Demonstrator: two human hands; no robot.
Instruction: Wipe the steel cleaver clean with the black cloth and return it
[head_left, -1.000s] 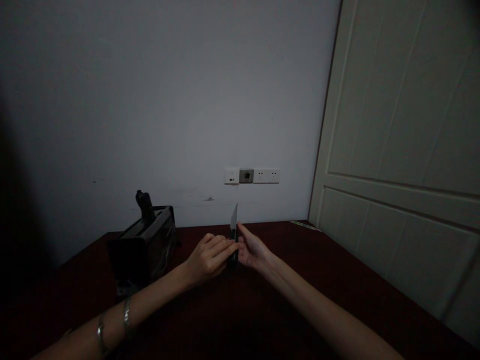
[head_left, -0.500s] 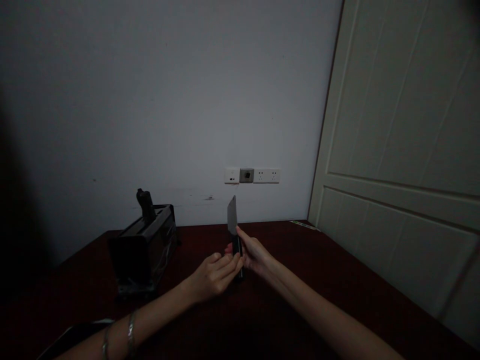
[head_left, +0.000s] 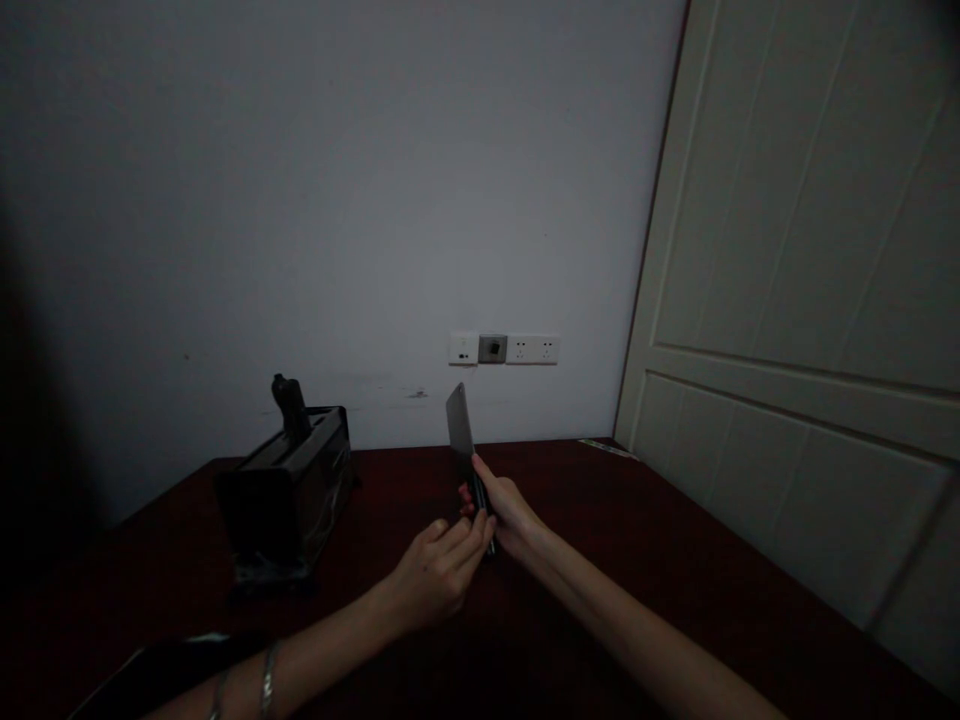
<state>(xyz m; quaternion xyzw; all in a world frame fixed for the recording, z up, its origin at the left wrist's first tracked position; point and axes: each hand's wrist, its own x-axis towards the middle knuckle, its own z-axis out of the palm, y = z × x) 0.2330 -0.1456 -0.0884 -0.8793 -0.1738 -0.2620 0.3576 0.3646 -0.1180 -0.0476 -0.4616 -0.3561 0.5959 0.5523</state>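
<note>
A cleaver-like knife point(head_left: 460, 430) stands blade up above the dark red table point(head_left: 675, 560). My right hand point(head_left: 504, 510) is wrapped round its dark handle. My left hand point(head_left: 442, 570) sits just below and to the left, fingers curled, with the fingertips touching the lower end of the handle. A dark knife block point(head_left: 289, 495) stands to the left, with one black handle point(head_left: 289, 408) sticking up from it.
A white wall with a row of sockets point(head_left: 504, 349) rises behind the table. A pale door point(head_left: 810, 300) fills the right side. A thin flat strip point(head_left: 607, 449) lies at the table's far right corner. A dark flat object point(head_left: 142, 675) lies at the near left.
Both hands drew back toward me with the knife. The blade turned from edge-on to showing more of its flat side and leans slightly left. My left hand dropped lower on the handle.
</note>
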